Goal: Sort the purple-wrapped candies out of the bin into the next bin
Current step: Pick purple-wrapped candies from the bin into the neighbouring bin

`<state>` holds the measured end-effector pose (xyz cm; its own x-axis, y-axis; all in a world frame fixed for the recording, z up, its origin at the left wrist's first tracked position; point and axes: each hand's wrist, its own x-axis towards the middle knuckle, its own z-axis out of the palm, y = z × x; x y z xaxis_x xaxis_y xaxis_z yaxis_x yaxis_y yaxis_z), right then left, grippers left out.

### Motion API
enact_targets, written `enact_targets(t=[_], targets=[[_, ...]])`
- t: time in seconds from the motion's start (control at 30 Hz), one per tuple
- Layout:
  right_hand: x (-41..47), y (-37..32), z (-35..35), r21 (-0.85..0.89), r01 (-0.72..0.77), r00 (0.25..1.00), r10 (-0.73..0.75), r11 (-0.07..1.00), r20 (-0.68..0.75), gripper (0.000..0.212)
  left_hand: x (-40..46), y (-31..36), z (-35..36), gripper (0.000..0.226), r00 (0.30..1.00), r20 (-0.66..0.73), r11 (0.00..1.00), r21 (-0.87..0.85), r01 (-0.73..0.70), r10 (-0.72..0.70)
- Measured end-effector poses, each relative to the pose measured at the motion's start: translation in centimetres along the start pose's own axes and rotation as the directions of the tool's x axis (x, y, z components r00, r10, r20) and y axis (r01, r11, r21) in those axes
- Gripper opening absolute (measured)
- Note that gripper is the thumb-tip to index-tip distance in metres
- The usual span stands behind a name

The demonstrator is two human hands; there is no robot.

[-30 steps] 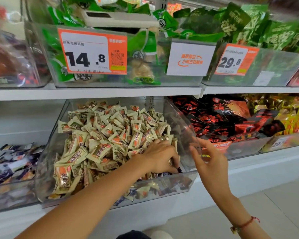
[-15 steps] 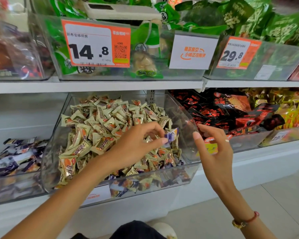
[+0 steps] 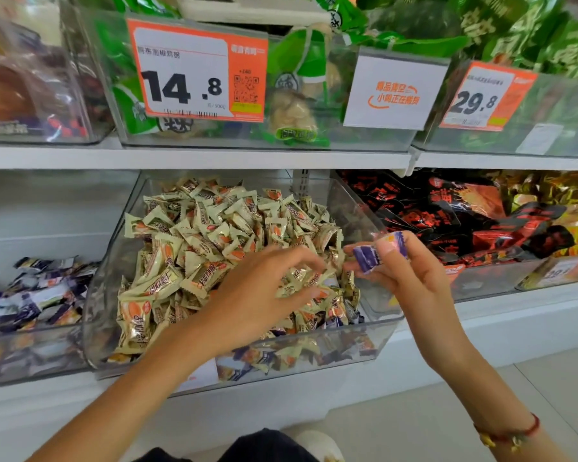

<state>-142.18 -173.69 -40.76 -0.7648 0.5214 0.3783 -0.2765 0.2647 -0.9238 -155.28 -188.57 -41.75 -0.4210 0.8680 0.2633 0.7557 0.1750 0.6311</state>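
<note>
A purple-wrapped candy [image 3: 374, 254] is pinched between thumb and fingers of the right hand [image 3: 401, 273], held above the right front corner of the clear bin [image 3: 379, 343] of cream-wrapped candies [image 3: 194, 248]. The left hand [image 3: 259, 296] is spread over that heap, fingers loosely apart, nothing gripped. The neighbouring bin [image 3: 30, 360], with purple candies, is seen at the shelf's left edge.

Bright even light, blurred warped edges
</note>
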Motion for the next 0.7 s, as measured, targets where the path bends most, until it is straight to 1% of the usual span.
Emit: enact_targets(t=[0.07,0.1,0.13,0.17,0.23,0.3,0.37,0.47,0.5,0.57,0.7], targets=[[0.7,-0.3,-0.7,0.080,-0.089,0.995,0.086,0.993,0.047,0.022,-1.5,-2.0,-0.7,0.034,0.995,0.093,0.959,0.282,0.017,-0.045],[1.2,-0.4,-1.0,0.100,-0.112,0.992,0.106,0.989,0.064,0.021,-2.2,-2.9,-1.1,0.040,0.992,0.111,0.926,0.376,0.014,-0.060],[1.7,-0.4,-1.3,0.091,-0.126,0.990,0.118,0.988,0.083,0.020,-2.7,-3.6,-1.5,0.046,0.990,0.115,0.906,0.423,0.020,-0.076],[2.1,-0.4,-1.4,0.056,-0.140,0.985,0.133,0.989,0.113,0.018,-3.0,-4.2,-1.8,0.052,0.989,0.123,0.899,0.437,0.026,-0.088],[3.1,-0.1,-1.3,-0.066,-0.169,0.960,0.179,0.983,0.217,0.015,-3.1,-4.8,-2.3,0.063,0.977,0.191,0.889,0.458,-0.006,-0.092],[3.9,0.4,-0.8,-0.204,-0.164,0.915,0.226,0.965,0.335,0.015,-2.7,-5.0,-2.7,0.065,0.961,0.268,0.873,0.482,-0.066,-0.075],[4.3,0.8,-0.1,-0.311,-0.127,0.871,0.256,0.942,0.419,0.014,-2.2,-5.3,-3.0,0.065,0.955,0.293,0.879,0.467,-0.091,-0.057],[4.6,1.3,0.8,-0.453,-0.014,0.827,0.265,0.891,0.496,0.013,-1.6,-6.0,-3.0,0.062,0.956,0.292,0.883,0.458,-0.107,-0.035],[4.6,1.2,1.1,-0.473,0.000,0.816,0.274,0.881,0.509,0.014,-1.5,-6.1,-2.9,0.060,0.960,0.279,0.877,0.465,-0.118,-0.019],[4.6,1.2,1.5,-0.456,-0.033,0.822,0.284,0.889,0.494,0.021,-1.0,-6.2,-2.7,0.055,0.974,0.224,0.867,0.481,-0.126,0.017],[4.5,1.3,2.4,-0.332,-0.157,0.890,0.278,0.930,0.360,0.026,-0.9,-5.0,-2.5,0.053,0.994,0.107,0.859,0.508,-0.066,0.013]])
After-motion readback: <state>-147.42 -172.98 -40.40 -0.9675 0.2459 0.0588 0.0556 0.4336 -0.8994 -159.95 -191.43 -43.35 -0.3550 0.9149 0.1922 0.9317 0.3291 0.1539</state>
